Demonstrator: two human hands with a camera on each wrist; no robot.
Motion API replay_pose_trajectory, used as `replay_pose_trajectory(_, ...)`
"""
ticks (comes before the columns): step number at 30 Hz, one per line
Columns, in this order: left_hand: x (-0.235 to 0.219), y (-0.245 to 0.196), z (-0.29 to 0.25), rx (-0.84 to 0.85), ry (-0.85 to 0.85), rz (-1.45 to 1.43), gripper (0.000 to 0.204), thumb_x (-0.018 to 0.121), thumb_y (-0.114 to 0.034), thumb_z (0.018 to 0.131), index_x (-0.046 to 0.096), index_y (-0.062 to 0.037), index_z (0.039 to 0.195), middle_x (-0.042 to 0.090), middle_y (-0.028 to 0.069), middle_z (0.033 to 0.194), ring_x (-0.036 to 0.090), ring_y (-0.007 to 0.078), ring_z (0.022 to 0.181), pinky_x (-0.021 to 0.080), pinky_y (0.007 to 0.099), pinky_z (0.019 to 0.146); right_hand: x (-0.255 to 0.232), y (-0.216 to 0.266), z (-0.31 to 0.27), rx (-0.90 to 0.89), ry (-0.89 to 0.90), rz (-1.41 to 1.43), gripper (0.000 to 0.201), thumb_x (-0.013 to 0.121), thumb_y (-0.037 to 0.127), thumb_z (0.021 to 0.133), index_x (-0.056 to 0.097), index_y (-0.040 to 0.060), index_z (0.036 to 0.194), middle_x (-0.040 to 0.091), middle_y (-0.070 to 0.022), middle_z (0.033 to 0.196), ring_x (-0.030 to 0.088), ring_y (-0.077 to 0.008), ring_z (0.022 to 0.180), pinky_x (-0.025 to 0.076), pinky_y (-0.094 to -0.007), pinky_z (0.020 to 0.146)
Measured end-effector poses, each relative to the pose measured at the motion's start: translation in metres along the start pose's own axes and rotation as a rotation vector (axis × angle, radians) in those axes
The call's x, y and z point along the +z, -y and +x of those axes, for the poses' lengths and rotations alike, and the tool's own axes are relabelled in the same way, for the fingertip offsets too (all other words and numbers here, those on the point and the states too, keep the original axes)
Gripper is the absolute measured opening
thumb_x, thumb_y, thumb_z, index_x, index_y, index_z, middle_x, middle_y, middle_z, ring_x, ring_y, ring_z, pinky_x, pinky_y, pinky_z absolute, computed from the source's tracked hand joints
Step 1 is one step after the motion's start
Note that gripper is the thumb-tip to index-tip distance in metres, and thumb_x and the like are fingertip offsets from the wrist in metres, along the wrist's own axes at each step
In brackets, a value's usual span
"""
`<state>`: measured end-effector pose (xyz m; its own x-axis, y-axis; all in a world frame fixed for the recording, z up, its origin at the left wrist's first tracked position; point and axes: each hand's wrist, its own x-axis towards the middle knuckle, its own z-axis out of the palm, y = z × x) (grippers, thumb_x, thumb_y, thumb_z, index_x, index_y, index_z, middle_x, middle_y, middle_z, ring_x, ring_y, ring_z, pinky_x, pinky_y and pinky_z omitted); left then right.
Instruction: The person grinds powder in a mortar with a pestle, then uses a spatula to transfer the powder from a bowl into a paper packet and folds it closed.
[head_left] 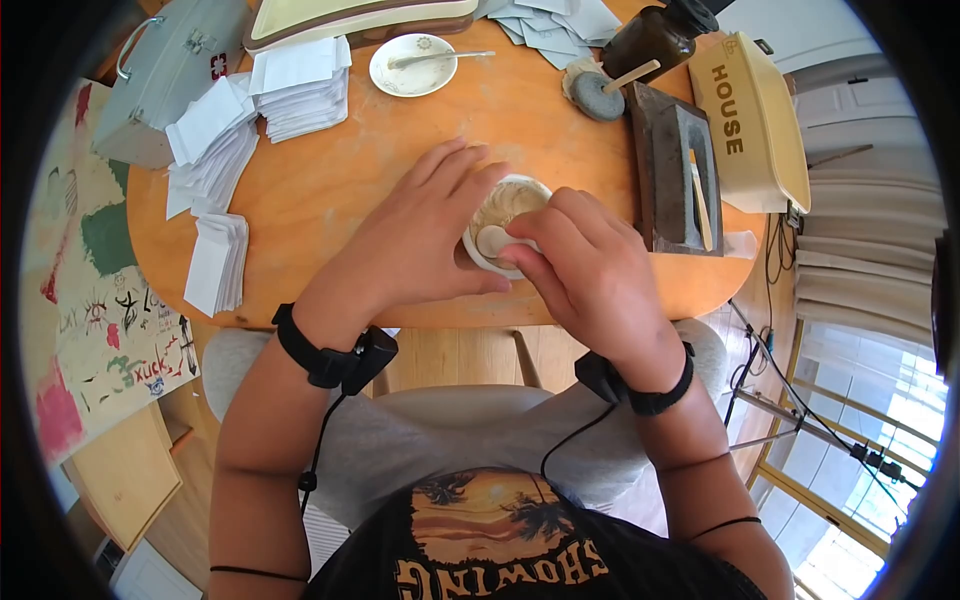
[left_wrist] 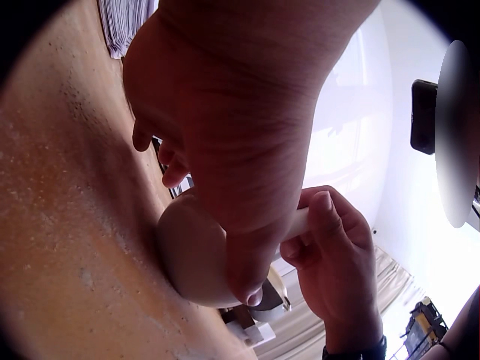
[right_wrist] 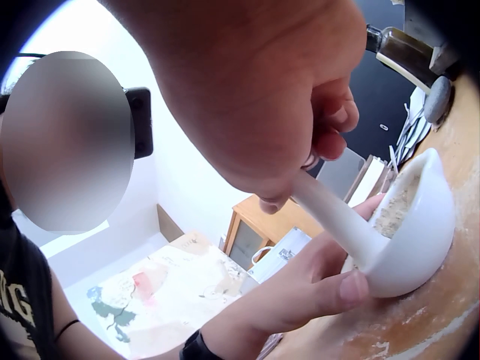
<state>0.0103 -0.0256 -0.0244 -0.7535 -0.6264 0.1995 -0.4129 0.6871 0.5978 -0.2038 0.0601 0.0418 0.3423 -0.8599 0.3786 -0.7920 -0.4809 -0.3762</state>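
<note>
A white mortar (right_wrist: 424, 251) with a pouring lip stands on the wooden table, with pale beige powder (head_left: 503, 203) inside. My left hand (head_left: 415, 235) holds it from the left, the thumb against the near wall and the fingers spread along the far side. The right hand (head_left: 600, 270) grips a white pestle (right_wrist: 334, 217) by its handle. The pestle slants down into the mortar, its lower end in the powder near the wall. In the left wrist view the left hand hides part of the mortar (left_wrist: 191, 255).
Stacks of white paper packets (head_left: 300, 90) lie at left beside a metal case (head_left: 175, 75). A small bowl (head_left: 413, 65) with a spoon stands behind the mortar. To the right are a grey stone disc (head_left: 599, 97), a dark tray (head_left: 672, 165) and a cream HOUSE box (head_left: 745, 120).
</note>
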Motion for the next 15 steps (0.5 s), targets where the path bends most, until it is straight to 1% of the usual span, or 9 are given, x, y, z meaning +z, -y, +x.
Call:
replay_pose_trajectory(3,0.0005,0.0001,0.0016,0.005,0.003,-0.002,0.105,0.099,-0.049,0.077,0.053,-0.0067,0.161,0.05,0.0253,0.167,0.038,0.0463,0.162,0.039,0.0534,0.132,-0.0006,-0.0006,0.0006,-0.009,-0.037,0.021,0.022,0.086,0.017,0.09,0.068,0.0091,0.1,0.064,-0.0088,0.095,0.069,-0.0319,0.089,0.058,-0.0434,0.076)
replay_pose_trajectory(13,-0.0002,-0.001,0.0006,0.0,0.011,0.002,0.104,0.099,-0.048,0.077,0.054,-0.0049,0.16,0.049,0.025,0.168,0.038,0.0459,0.163,0.038,0.0531,0.132,0.0047,-0.0031,0.0031,0.025,-0.044,0.0,0.02,0.085,0.016,0.092,0.069,0.0087,0.102,0.065,-0.0087,0.096,0.069,-0.0321,0.089,0.058,-0.044,0.075)
replay_pose_trajectory(15,-0.0004,-0.0017,0.0015,-0.002,0.013,0.004,0.104,0.099,-0.047,0.077,0.054,-0.0047,0.16,0.049,0.0249,0.168,0.037,0.0458,0.163,0.038,0.053,0.132,0.005,-0.0051,0.0036,0.022,-0.067,0.025,0.019,0.084,0.016,0.093,0.071,0.0082,0.103,0.065,-0.0088,0.096,0.069,-0.0323,0.088,0.058,-0.0443,0.075)
